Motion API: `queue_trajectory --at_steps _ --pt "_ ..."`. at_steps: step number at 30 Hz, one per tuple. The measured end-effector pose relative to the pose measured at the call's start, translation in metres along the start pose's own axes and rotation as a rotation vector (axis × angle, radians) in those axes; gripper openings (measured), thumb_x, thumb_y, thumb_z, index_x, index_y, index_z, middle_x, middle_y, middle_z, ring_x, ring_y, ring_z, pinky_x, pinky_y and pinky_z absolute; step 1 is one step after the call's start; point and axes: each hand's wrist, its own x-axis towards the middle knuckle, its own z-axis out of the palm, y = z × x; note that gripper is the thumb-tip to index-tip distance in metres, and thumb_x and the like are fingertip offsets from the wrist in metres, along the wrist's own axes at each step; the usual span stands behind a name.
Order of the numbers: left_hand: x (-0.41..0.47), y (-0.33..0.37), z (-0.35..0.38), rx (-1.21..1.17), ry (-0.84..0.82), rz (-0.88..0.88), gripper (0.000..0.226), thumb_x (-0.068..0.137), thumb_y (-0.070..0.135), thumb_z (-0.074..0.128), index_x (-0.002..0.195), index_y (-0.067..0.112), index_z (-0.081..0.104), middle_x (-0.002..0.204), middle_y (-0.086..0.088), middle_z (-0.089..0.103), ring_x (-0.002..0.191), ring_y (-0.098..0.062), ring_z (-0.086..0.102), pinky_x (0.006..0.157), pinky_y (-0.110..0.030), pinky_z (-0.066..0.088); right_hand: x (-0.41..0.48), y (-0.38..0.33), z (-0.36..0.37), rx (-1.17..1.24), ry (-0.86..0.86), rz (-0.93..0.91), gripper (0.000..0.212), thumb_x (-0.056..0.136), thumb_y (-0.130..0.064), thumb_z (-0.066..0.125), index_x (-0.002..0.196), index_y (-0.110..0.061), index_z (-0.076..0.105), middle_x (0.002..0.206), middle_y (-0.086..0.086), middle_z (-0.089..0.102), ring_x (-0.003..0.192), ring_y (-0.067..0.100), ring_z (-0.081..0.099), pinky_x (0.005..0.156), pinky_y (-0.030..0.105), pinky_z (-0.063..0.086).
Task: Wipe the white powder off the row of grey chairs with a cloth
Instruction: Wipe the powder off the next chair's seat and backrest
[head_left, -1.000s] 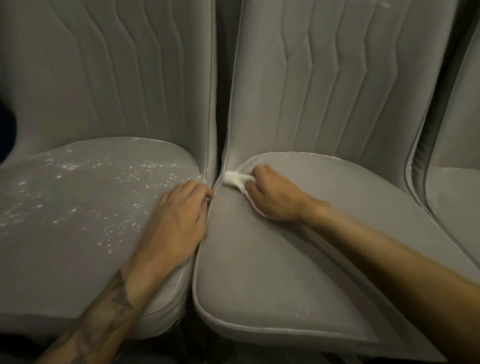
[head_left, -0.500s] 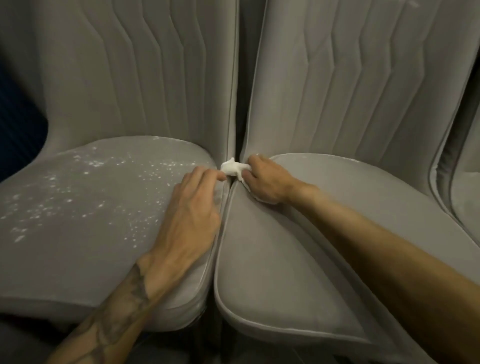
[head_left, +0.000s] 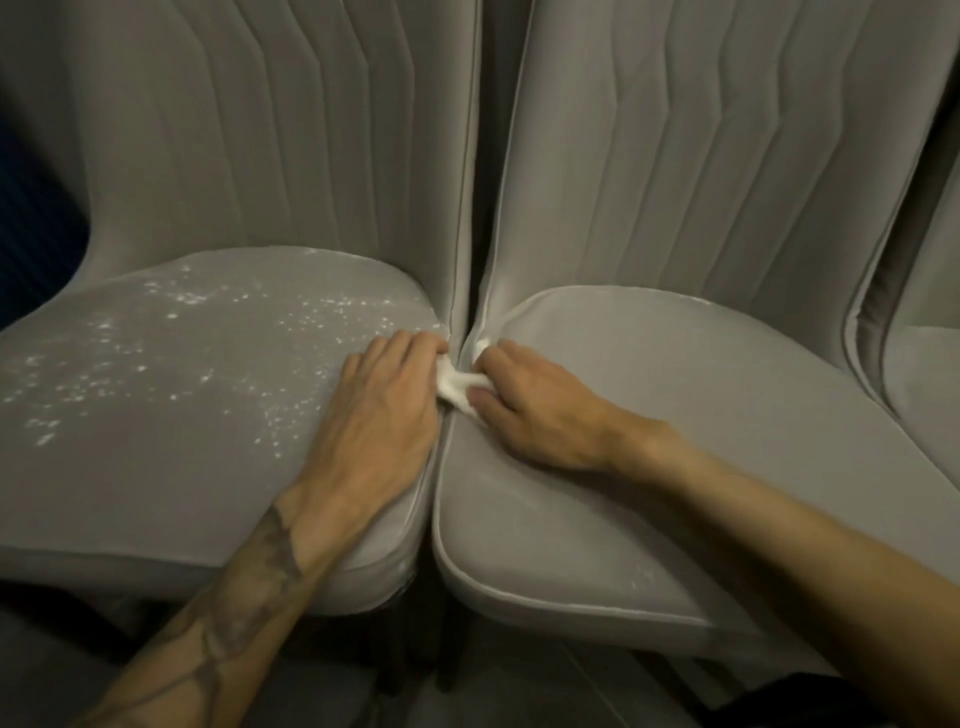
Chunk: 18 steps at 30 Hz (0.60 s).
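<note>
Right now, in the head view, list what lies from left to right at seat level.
powder-speckled left chair seat → left hand → white cloth → right hand → middle chair seat → third chair seat at the right edge

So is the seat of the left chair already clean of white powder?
No, white powder specks are scattered across most of the left chair's seat.

Dim warm light from above; soft overall blur; wide-angle bowing at edges; dark lower corners.
</note>
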Motion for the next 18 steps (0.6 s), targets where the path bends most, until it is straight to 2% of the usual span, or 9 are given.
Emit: queue_trajectory --at_steps 3,5,8,10,11,15,18 --pt "0.000 -0.002 0.003 0.002 0.001 -0.030 0.026 0.099 0.019 0.045 0.123 0.021 0.055 0.115 -0.001 0.061 0.106 -0.024 0.054 0.090 -0.041 0.040 -0.056 -0.039 -0.008 0.048 -0.019 -0.184 0.018 0.104 -0.031 0.045 0.100 -0.014 0.049 0.097 -0.002 0.047 0.079 0.008 0.036 0.074 0.019 0.028" --pt "0.000 0.000 0.004 0.008 0.009 -0.043 0.020 0.105 0.013 0.044 0.119 0.021 0.056 0.113 -0.001 0.061 0.105 -0.024 0.053 0.090 -0.038 0.036 -0.072 -0.047 -0.015 0.077 -0.087 -0.213 0.018 0.104 -0.034 0.044 0.100 -0.018 0.048 0.095 -0.005 0.046 0.077 0.005 0.037 0.074 0.017 0.030" --pt "0.000 0.002 0.001 0.047 0.024 -0.019 0.017 0.110 0.021 0.039 0.112 0.021 0.056 0.109 -0.002 0.060 0.100 -0.024 0.052 0.087 -0.038 0.035 -0.045 -0.029 -0.016 0.072 -0.110 -0.073 0.020 0.104 -0.032 0.045 0.101 -0.013 0.051 0.096 -0.001 0.049 0.077 0.007 0.041 0.074 0.020 0.035" --pt "-0.001 0.004 -0.001 0.056 0.037 -0.007 0.015 0.110 0.023 0.041 0.108 0.021 0.056 0.106 -0.002 0.059 0.097 -0.025 0.051 0.085 -0.039 0.036 -0.025 -0.017 -0.009 0.019 -0.033 0.046 0.024 0.102 -0.031 0.046 0.102 -0.008 0.052 0.100 0.007 0.053 0.086 0.020 0.050 0.082 0.036 0.040" --pt "-0.002 0.004 -0.001 0.058 0.038 -0.003 0.015 0.109 0.024 0.042 0.106 0.021 0.056 0.105 -0.002 0.059 0.096 -0.024 0.051 0.085 -0.039 0.036 -0.024 -0.017 -0.005 0.008 -0.003 0.074 0.024 0.102 -0.030 0.046 0.102 -0.007 0.052 0.100 0.009 0.053 0.087 0.024 0.050 0.083 0.039 0.039" --pt "-0.001 0.005 -0.002 0.028 0.018 -0.020 0.018 0.110 0.027 0.039 0.106 0.021 0.055 0.106 -0.002 0.058 0.097 -0.021 0.049 0.088 -0.038 0.035 -0.080 -0.061 -0.014 0.006 -0.030 -0.119 0.019 0.104 -0.032 0.044 0.102 -0.014 0.050 0.100 0.000 0.048 0.081 0.011 0.040 0.076 0.022 0.030" --pt "-0.002 0.008 -0.003 0.011 0.056 -0.014 0.017 0.110 0.028 0.040 0.105 0.021 0.055 0.105 -0.001 0.058 0.096 -0.022 0.049 0.089 -0.042 0.038 -0.109 -0.075 -0.022 0.027 -0.105 -0.164 0.017 0.104 -0.036 0.043 0.104 -0.019 0.049 0.100 -0.005 0.046 0.084 0.009 0.041 0.078 0.020 0.033"
